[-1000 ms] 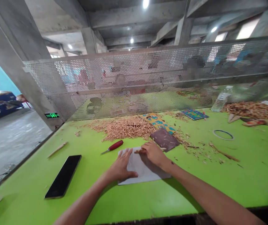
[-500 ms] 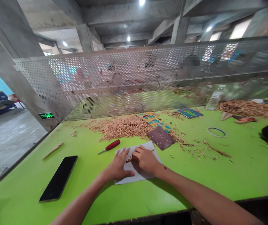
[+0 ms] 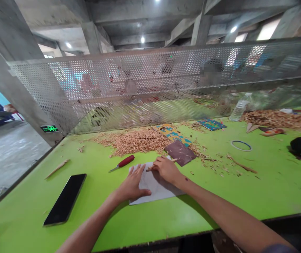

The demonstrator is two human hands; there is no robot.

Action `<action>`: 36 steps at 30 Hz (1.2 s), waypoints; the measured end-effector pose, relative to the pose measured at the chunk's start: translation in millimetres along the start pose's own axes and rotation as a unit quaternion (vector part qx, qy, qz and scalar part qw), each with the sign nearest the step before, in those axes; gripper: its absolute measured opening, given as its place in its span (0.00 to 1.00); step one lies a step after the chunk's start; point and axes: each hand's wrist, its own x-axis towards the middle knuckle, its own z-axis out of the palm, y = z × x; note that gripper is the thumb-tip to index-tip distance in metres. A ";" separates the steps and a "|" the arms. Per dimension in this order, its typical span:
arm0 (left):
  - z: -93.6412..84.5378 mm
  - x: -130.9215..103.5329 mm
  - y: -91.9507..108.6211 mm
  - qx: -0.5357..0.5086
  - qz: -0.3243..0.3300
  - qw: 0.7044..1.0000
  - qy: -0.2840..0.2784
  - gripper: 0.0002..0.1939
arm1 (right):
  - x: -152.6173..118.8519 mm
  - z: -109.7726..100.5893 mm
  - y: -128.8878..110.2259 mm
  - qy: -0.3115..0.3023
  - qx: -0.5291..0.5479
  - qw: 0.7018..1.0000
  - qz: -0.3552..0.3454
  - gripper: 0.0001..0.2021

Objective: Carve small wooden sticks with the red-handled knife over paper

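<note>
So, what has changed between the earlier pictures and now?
The right hand, holding a small wooden piece, slid nearer, then back toward the far edge of the paper. The left hand stays spread on the paper; the red-handled knife and phone lie as before.

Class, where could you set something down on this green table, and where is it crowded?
Bare tabletop shows between the phone and the left hand, and between the thin stick and the right forearm. It's crowded past the red knife, with shavings and a brown sheet.
</note>
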 end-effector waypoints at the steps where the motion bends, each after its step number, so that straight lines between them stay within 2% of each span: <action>1: 0.1 -0.1 0.1 -0.001 0.000 1.000 0.002 0.60 | -0.4 0.0 0.5 0.011 -0.006 1.000 0.008 0.11; 6: -0.4 0.2 2.2 0.005 -0.010 1.000 -0.014 0.59 | -1.9 3.1 0.1 -0.002 0.022 0.998 -0.053 0.09; 11: -2.5 0.1 5.6 0.004 -0.010 1.000 -0.008 0.60 | -0.2 2.9 0.0 0.021 0.009 1.000 0.011 0.11; 16: -4.2 -0.4 7.0 0.002 -0.014 1.000 -0.021 0.59 | -1.0 5.3 -3.3 0.002 0.051 0.998 -0.045 0.09; 20: -3.9 -0.5 6.6 -0.001 -0.012 1.000 -0.015 0.60 | 0.4 3.6 1.7 0.021 0.026 0.999 0.025 0.11; 22: -3.6 -0.9 6.1 -0.005 -0.008 1.000 -0.010 0.59 | -0.4 3.5 0.1 0.031 0.021 0.999 0.018 0.10; 26: -4.2 -1.6 6.8 -0.002 -0.016 1.000 -0.023 0.60 | -1.0 2.9 -3.0 -0.005 0.053 0.998 -0.028 0.10; 30: -5.3 -1.6 9.6 -0.001 -0.017 1.000 -0.013 0.60 | -0.7 3.0 0.0 0.023 0.039 0.999 0.029 0.12; 32: -5.5 -1.7 10.2 -0.003 -0.015 1.000 -0.012 0.59 | -2.0 5.7 -2.6 0.031 0.041 0.999 0.010 0.11; 34: -5.6 -1.9 10.0 -0.006 -0.011 1.000 -0.017 0.59 | -2.8 8.1 -5.8 0.012 0.061 0.997 -0.040 0.09; 36: -5.5 -2.2 9.4 -0.008 -0.009 1.000 -0.021 0.59 | -2.2 8.2 -5.4 -0.005 0.065 0.997 -0.051 0.09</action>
